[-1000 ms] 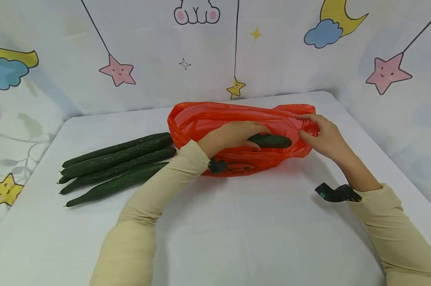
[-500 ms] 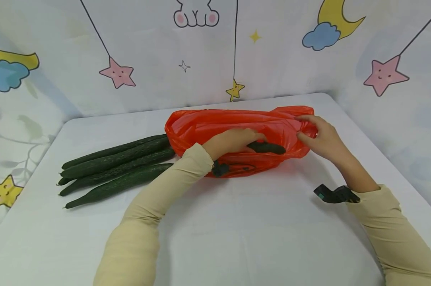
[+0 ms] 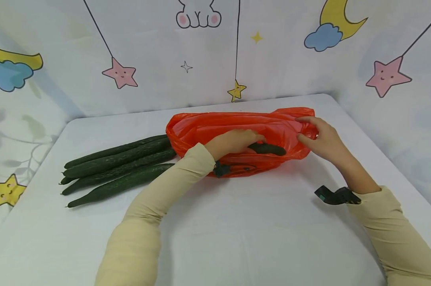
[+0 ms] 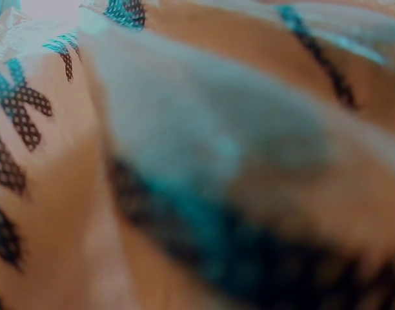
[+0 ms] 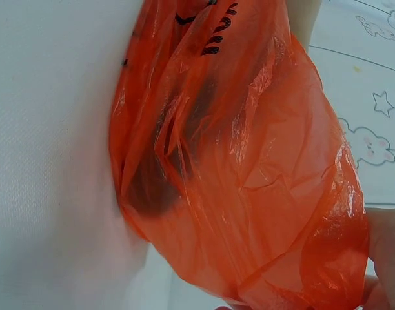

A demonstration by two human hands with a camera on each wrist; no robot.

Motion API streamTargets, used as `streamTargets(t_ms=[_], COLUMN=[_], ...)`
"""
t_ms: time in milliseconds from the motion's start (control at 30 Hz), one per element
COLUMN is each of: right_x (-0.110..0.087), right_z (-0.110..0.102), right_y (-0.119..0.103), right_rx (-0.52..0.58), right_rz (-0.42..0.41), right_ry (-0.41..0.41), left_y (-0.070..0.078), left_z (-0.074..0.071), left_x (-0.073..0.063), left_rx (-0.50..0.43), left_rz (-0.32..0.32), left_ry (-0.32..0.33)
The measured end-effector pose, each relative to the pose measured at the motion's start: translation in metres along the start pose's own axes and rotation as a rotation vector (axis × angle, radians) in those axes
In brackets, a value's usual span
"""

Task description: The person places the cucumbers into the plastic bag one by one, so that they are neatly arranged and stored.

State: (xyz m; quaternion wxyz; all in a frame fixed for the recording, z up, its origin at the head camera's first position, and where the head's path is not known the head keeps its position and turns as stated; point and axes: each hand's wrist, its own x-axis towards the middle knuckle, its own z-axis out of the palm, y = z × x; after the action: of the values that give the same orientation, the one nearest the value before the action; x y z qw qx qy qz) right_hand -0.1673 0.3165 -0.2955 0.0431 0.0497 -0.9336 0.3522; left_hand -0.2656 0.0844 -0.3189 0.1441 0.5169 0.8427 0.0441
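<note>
The left hand (image 3: 235, 142) — clamped round a cucumber (image 3: 270, 149) — sits lower than before in the bag (image 3: 204, 120); right hand (image 3: 323, 140), grip apart, touches it.

I observe a white table (image 3: 244, 234) with rounded far corners. Its left portion bears several dark green cucumbers (image 3: 108, 161) lying lengthwise, close together, stem ends pointing left. A red plastic bag (image 3: 215, 123) rests beside their right ends, toward the far edge.

Bag (image 3: 222, 120) glossy plast., crinkled; cukes (image 3: 115, 159) rough, matt; sleeves (image 3: 131, 242) cloth.
</note>
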Motion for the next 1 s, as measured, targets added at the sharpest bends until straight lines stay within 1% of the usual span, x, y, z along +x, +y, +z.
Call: streamTargets(t_ms=[200, 367, 433, 567, 700, 867, 1000], right_x=[0.002, 0.001, 0.000, -0.001, -0.001, -0.001, -0.001], right_z=[0.002, 0.002, 0.002, 0.002, 0.002, 0.001, 0.002], right_y=[0.003, 0.002, 0.002, 0.002, 0.001, 0.001, 0.001], right_rx=[-0.005, -0.008, -0.008, -0.009, -0.007, -0.008, -0.007], right_rz=[-0.018, -0.018, -0.017, -0.017, -0.018, -0.024, -0.033], right_ry=[0.006, 0.006, 0.007, 0.009, 0.008, 0.002, 0.002], left_y=[-0.003, -0.001, -0.001, -0.002, -0.004, -0.006, -0.007], left_z=[0.000, -0.005, -0.006, -0.006, -0.006, -0.007, -0.006], left_x=[-0.002, -0.009, -0.011, -0.016, -0.020, -0.030, -0.039], left_rx=[0.008, 0.002, 0.016, 0.039, 0.033, 0.021, 0.012], left_rz=[0.009, -0.001, -0.007, -0.012, -0.017, -0.043, -0.078], left_ry=[0.014, 0.031, 0.034, 0.042, 0.054, 0.073, 0.116])
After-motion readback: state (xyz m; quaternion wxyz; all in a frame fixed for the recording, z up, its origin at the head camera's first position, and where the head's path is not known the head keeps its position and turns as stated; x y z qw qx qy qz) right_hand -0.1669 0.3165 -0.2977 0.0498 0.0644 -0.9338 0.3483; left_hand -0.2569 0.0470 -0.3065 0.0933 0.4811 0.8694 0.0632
